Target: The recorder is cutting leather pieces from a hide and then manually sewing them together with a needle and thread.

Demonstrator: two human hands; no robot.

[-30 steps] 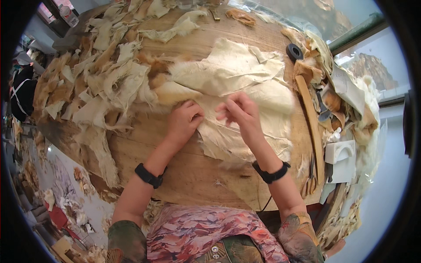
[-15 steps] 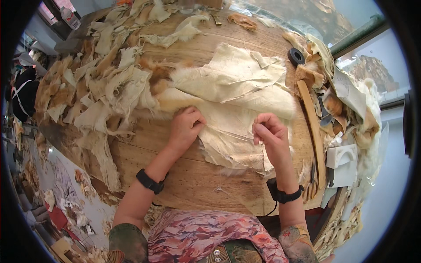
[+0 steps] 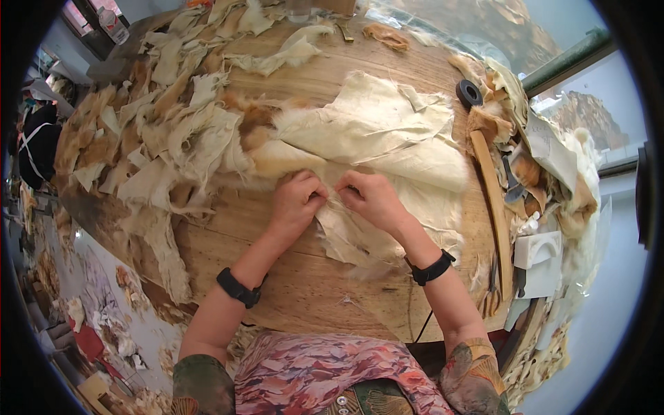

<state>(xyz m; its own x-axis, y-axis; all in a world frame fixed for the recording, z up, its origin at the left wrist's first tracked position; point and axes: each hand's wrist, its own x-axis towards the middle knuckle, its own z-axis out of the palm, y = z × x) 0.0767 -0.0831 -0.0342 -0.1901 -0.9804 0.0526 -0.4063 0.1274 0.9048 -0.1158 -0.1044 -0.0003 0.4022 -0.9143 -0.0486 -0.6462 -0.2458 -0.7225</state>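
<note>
A large cream pelt (image 3: 387, 149), skin side up with tan fur at its edges, lies in the middle of a round wooden table (image 3: 304, 283). My left hand (image 3: 297, 200) and my right hand (image 3: 370, 197) sit close together on its near edge. Both pinch the same fold of the pelt, knuckles almost touching. Each wrist wears a black band.
Several torn fur and skin scraps (image 3: 159, 149) are heaped over the table's left and far side. A black tape roll (image 3: 470, 92), a long wooden stick (image 3: 492, 207), a white block (image 3: 538, 249) and more scraps crowd the right edge. Scraps litter the floor at left.
My right hand has come back left from the pelt's right side and now meets the left hand at the near edge. The pelt has shifted slightly.
</note>
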